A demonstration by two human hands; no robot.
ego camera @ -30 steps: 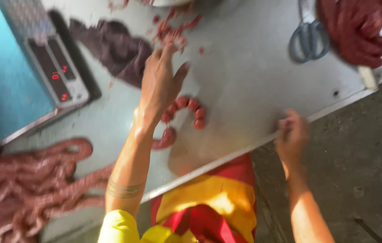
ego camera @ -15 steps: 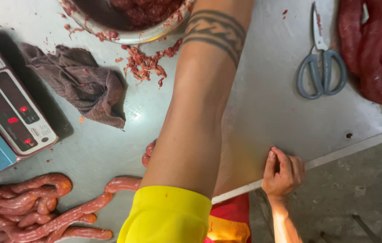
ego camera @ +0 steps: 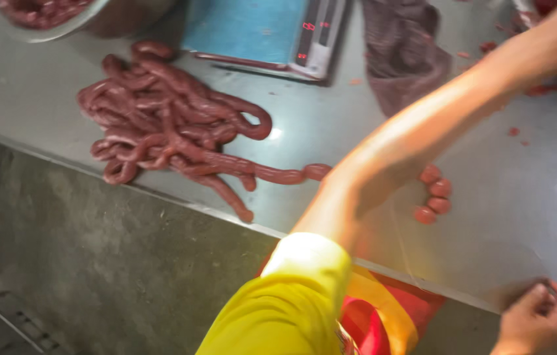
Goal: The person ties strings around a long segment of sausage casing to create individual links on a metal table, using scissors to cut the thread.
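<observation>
Nearby, glossy coiled sausage links (ego camera: 173,125), steel table (ego camera: 521,197).

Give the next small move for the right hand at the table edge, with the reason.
Probably keep the right hand braced on the steel table edge: the left arm stretches far across, its hand out of view, over the sausage links.

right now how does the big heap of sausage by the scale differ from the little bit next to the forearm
The big sausage pile is a long tangled rope, heaped near the blue scale and trailing toward the table edge. The short sausage piece is only a few small round links in a curve, partly hidden behind the left forearm. The pile looks darker; the links look brighter red. Both lie on the metal table, the same reddish sausage.
</observation>
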